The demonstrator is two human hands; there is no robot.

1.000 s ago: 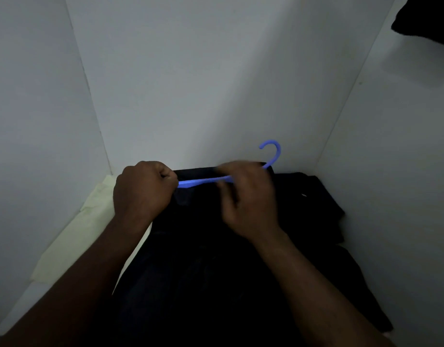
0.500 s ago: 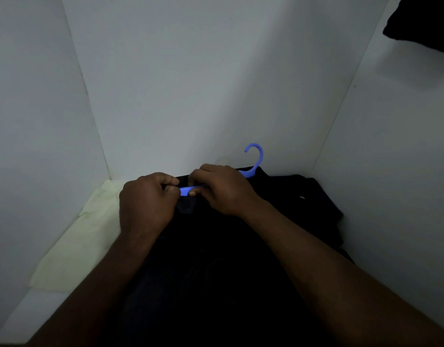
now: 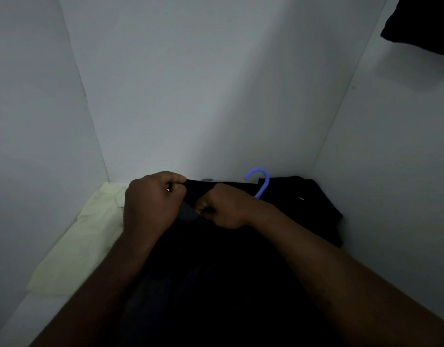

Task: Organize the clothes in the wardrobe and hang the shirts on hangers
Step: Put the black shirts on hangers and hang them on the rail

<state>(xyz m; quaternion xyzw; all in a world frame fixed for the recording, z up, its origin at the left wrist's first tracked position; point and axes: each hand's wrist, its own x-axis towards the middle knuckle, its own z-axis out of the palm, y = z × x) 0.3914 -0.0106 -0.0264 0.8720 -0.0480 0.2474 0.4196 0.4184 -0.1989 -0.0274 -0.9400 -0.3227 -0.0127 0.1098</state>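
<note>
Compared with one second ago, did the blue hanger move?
Yes. The blue hanger sank toward the base of the back wall; its bar is now hidden under the black shirt.

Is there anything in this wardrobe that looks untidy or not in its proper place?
Yes. A black garment lies bunched in the right rear corner, not hung. Only the hook of the blue hanger shows; the rest is hidden by the dark shirt that the left hand and right hand grip.
</note>
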